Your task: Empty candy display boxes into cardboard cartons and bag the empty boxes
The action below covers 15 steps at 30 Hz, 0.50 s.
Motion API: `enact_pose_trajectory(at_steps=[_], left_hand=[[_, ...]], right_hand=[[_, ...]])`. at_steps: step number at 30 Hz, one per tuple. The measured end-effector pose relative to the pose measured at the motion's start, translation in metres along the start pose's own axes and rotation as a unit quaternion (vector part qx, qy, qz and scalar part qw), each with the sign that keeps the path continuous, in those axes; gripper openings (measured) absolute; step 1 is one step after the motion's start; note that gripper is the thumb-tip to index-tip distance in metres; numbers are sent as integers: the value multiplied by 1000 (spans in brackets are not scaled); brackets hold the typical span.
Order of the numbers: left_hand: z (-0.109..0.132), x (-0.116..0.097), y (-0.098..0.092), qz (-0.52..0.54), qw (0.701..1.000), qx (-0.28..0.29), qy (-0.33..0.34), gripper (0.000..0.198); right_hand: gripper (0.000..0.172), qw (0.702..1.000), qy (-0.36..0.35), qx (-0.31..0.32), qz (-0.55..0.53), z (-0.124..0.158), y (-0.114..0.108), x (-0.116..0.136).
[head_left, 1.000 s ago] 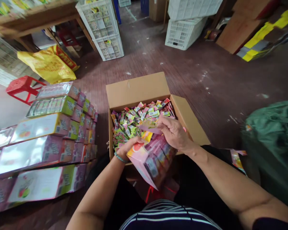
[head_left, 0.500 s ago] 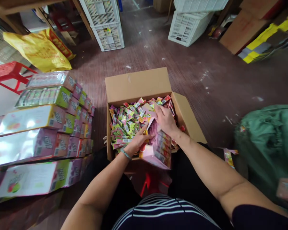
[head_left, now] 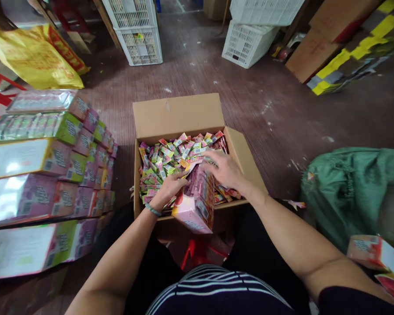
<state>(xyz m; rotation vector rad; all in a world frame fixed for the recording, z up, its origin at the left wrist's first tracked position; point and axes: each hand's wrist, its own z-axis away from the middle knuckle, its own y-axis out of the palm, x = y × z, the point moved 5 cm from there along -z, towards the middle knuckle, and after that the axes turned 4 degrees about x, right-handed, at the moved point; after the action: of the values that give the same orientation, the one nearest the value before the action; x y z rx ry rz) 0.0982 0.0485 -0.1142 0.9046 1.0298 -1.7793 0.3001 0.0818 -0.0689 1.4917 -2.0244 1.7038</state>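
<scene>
Left hand [head_left: 167, 189] clenched on pink box [head_left: 193, 212], right hand [head_left: 226, 170] seemingly splayed over sachets [head_left: 164, 157] at twelve o'clock; tilted box could spill.

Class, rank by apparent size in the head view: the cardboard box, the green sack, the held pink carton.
1. cardboard box
2. green sack, though the frame edge crops it
3. pink carton, smallest despite being nearest

Stacked cartons [head_left: 36, 175] stand left, white crates [head_left: 136, 33] ahead, green sack [head_left: 348, 192] right.
</scene>
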Motion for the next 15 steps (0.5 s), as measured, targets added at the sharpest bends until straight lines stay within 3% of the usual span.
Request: enact_pose_trajectory(at_steps=[3, 6, 10, 13, 15], left_hand=[[0, -3, -2, -47, 999, 4, 16, 67], [-1, 1, -9, -37, 999, -2, -2, 74], [-1, 3, -26, 25, 1000, -3, -16, 64], [0, 3, -48, 130, 990, -43, -38, 46], [-1, 2, -56, 192, 979, -33, -58, 47]], right_hand=[[29, 971, -144, 190, 14, 19, 32, 45], [41, 947, -175, 259, 72, 29, 47, 57], [39, 945, -199, 248, 80, 27, 48, 52], [46, 967, -192, 167, -15, 18, 31, 53], [52, 978, -144, 95, -115, 7, 15, 53]])
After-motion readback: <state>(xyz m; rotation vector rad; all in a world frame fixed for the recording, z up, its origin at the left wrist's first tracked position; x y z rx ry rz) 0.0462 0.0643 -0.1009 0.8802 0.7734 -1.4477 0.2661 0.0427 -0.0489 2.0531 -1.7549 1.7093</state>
